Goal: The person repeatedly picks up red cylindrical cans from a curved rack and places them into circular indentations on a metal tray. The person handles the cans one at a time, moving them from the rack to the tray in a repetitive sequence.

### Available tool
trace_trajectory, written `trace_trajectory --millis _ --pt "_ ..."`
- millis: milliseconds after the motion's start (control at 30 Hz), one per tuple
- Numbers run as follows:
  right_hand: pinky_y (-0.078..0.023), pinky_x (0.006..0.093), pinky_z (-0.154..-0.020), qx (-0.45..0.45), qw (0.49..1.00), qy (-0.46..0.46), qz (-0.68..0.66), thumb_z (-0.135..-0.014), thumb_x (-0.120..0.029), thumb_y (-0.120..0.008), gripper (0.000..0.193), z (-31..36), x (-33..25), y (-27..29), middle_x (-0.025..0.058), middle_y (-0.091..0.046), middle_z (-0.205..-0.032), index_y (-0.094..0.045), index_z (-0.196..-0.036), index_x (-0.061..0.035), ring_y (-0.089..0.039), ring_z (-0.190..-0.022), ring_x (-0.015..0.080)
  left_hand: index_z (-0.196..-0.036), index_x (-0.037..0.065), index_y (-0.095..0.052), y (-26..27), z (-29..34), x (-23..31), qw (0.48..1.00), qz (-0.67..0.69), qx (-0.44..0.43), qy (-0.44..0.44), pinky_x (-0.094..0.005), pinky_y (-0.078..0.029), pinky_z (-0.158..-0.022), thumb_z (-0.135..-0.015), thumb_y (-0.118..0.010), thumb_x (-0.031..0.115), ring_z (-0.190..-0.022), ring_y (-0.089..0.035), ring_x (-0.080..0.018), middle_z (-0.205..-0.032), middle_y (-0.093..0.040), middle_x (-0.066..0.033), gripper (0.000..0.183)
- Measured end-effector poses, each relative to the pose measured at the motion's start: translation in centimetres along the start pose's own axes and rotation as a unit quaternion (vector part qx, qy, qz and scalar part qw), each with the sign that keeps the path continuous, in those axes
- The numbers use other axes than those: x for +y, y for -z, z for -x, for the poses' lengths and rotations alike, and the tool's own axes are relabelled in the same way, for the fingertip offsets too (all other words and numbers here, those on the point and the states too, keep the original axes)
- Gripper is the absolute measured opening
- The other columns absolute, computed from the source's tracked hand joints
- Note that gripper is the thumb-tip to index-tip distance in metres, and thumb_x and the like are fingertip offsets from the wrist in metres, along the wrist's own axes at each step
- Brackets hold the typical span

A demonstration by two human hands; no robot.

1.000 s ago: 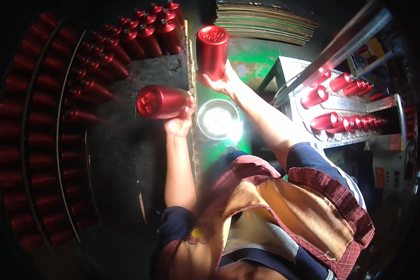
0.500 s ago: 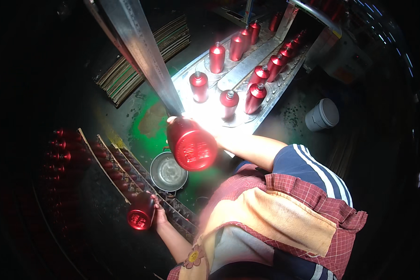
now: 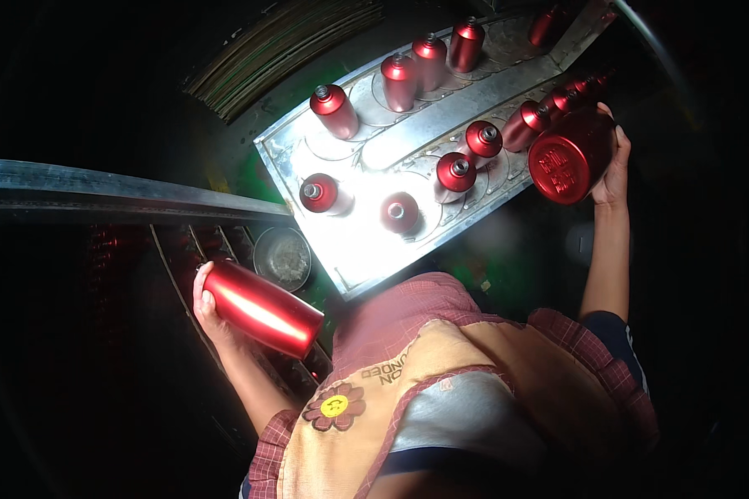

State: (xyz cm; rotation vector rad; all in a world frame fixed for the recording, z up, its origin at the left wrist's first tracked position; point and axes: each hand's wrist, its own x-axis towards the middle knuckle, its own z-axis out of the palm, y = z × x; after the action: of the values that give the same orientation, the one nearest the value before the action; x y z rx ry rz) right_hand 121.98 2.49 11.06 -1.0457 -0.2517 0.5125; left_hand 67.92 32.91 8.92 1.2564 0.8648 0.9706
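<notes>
My left hand (image 3: pixel 211 306) is closed around the neck end of a shiny red metal bottle (image 3: pixel 266 309). This bottle is tilted, its base pointing right and down, at the left of the conveyor's near corner. At the right, my right hand (image 3: pixel 614 166) grips another red bottle (image 3: pixel 564 162), whose embossed base faces me. It is held beside the conveyor's right edge, hiding part of the row behind it. On the brightly lit conveyor (image 3: pixel 429 137), several red bottles stand upright with open threaded necks, such as the nearest bottle (image 3: pixel 399 214).
A metal bar (image 3: pixel 133 190) reaches in from the left to the conveyor's corner. Below it are a round metal basin (image 3: pixel 283 256) and divided racks with more red bottles in shadow. A stack of flat sheets (image 3: pixel 266 54) lies at the far left.
My right hand has carried its bottle from the middle to the far right. My left hand has risen, and its bottle has turned side-on. The view has swung too.
</notes>
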Motion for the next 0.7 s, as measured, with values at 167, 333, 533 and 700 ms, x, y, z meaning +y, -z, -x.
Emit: trace_trajectory --millis 167,333,533,700 --pt "-0.047 0.0435 -0.101 0.061 0.997 0.02 0.045 -0.095 -0.04 -0.049 0.051 -0.9 -2.6 3.6 0.0054 -0.052 -0.132 -0.046 -0.139 -0.0145 -0.05 -0.123 0.0225 -0.119 0.0 -0.063 -6.5 -4.1 4.6 0.904 -0.345 0.003 -0.254 -0.0347 -0.042 -0.1 -0.082 -0.066 0.007 -0.112 -0.057 -0.0236 -0.12 -0.061 -0.0121 0.038" --pt "-0.049 0.0433 -0.099 0.054 0.977 0.111 0.175 -0.095 -0.032 -0.053 0.051 -3.2 -8.3 5.2 0.0103 -0.052 -0.13 -0.044 -0.141 -0.0113 -0.053 -0.12 0.0246 -0.112 0.012 -0.07 -13.4 -6.2 0.8 0.835 -0.438 0.022 -0.333 -0.0372 -0.05 -0.091 -0.072 -0.076 0.008 -0.108 -0.061 -0.0286 -0.123 -0.059 -0.0142 0.042" --pt "-0.042 0.0399 -0.105 0.133 0.849 0.271 0.433 -0.089 -0.03 -0.069 0.046 -10.6 -9.8 2.8 0.0071 -0.061 -0.121 -0.058 -0.131 -0.0164 -0.052 -0.122 0.0218 -0.108 0.014 -0.073 -18.1 -6.8 -9.0 0.878 -0.385 0.026 -0.284 -0.039 -0.047 -0.097 -0.068 -0.08 0.01 -0.114 -0.057 -0.0292 -0.126 -0.059 -0.0131 0.041" --pt "-0.041 0.0379 -0.101 0.042 0.712 0.42 0.561 -0.078 -0.027 -0.078 0.042 -21.0 -3.3 4.0 0.0105 -0.062 -0.12 -0.067 -0.118 -0.0198 -0.052 -0.115 0.0263 -0.107 0.016 -0.074 -20.4 -5.3 -15.7 0.869 -0.414 0.031 -0.271 -0.0418 -0.044 -0.099 -0.067 -0.081 0.011 -0.117 -0.053 -0.0332 -0.128 -0.057 -0.0127 0.041"
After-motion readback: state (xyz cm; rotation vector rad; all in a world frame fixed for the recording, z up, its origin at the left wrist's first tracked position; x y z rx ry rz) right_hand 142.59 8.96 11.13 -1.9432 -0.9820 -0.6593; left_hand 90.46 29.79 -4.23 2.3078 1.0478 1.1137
